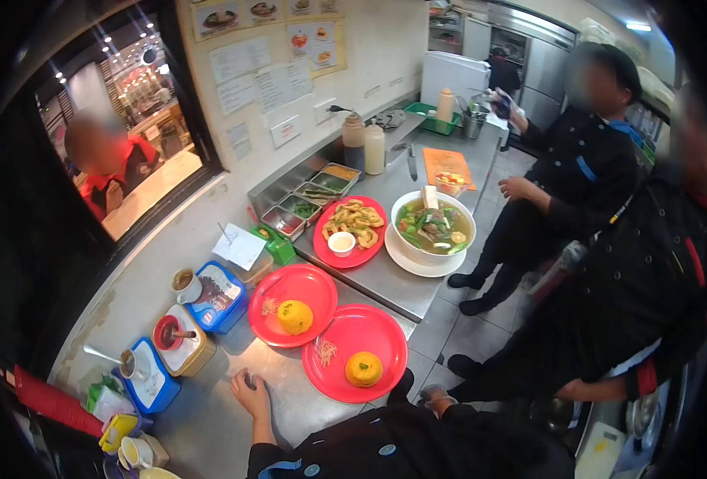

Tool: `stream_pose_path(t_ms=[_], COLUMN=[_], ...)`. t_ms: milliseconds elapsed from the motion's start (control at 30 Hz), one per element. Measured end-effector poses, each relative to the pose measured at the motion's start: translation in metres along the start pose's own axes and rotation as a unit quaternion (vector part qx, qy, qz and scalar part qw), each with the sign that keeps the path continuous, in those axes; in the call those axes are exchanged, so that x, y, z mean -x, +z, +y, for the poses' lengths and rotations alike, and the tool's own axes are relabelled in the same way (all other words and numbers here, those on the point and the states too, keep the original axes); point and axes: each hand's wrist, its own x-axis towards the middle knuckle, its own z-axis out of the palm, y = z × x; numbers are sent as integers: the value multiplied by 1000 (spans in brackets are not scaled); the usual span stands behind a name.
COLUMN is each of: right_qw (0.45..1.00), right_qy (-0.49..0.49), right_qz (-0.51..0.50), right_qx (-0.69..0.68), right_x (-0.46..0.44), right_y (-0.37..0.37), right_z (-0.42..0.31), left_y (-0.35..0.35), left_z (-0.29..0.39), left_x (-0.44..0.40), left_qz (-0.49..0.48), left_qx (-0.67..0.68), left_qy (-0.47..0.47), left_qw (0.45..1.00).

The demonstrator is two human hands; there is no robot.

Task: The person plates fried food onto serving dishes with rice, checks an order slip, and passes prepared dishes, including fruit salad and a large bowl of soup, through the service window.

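Observation:
My left hand rests on the steel counter, left of the red plates, its fingers curled round a small dark thing I cannot make out. My right hand is low beside my dark jacket, over the floor and right of the counter edge; it seems gloved, and its fingers are too small to read. Nearest the hands is a red plate with a yellow rice mound and pale shreds. A second red plate behind it carries another rice mound.
Farther back stand a red plate of fried pieces with a dip cup, and a large soup bowl. Tubs and cups line the wall. Two co-workers stand at right; another person is behind the window.

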Motion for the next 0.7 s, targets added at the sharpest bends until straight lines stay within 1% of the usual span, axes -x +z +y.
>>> stream_pose_path(t_ms=[33, 67, 100, 133, 167, 200, 233, 267, 300, 333, 367, 400, 467, 500, 567, 600, 667, 700], right_qw=[993, 994, 974, 933, 967, 989, 995, 973, 974, 951, 914, 915, 917, 918, 954, 955, 914, 914], right_qy=[-93, -87, -89, -89, -25, 33, 80, 33, 34, -43, -119, -118, -34, -35, -35, -36, -115, -116], right_qz=[-14, -10, -93, -176, -149, -110, -61, -99, -97, -95, -93, -92, -173, -172, -150, -150, -177, -177], right_qx=[69, 69, 188, 302, 207, 96, -12, 205, 203, 291, 376, 376, 358, 357, 256, 254, 346, 346], right_x=[21, 19, 17, 15, -3, -26, -48, -37, -26, -16, -9, -12, -29, -24, -2, 1, 4, 2], right_y=[-35, -65, -89, -95, -75, -47, -21, -47, -68, -81, -91, -90, -77, -82, -95, -101, -106, -104], right_z=[-30, -59, -82, -85, -57, -20, 17, -2, -28, -53, -73, -82, -82, -91, -112, -122, -133, -133], left_y=[1, 2, 3, 3, 3, 3, 2, 0, 0, 0, 0, 0, 1, 1, 1, 1, 1, 1], left_z=[0, 2, 4, 6, 8, 8, 8, 8, 7, 7, 7, 7, 9, 11, 12, 12, 9, 9], left_x=[0, 0, 1, 3, 4, 4, 5, 4, 3, 4, 4, 4, 4, 4, 3, 3, 3, 3], left_qz=[-14, -18, -23, -28, -31, -49, -67, -68, -77, -87, -88, -85, -80, -81, -81, -80, -80, -78], left_qx=[15, 19, -22, -64, -63, -87, -113, -113, -110, -107, -106, -108, -109, -108, -110, -104, -98, -97], left_qy=[2, 5, 49, 92, 93, 95, 98, 100, 93, 86, 87, 85, 84, 74, 66, 57, 48, 50], left_qw=[1000, 1000, 998, 993, 993, 990, 986, 986, 987, 987, 987, 987, 987, 988, 988, 990, 991, 991])
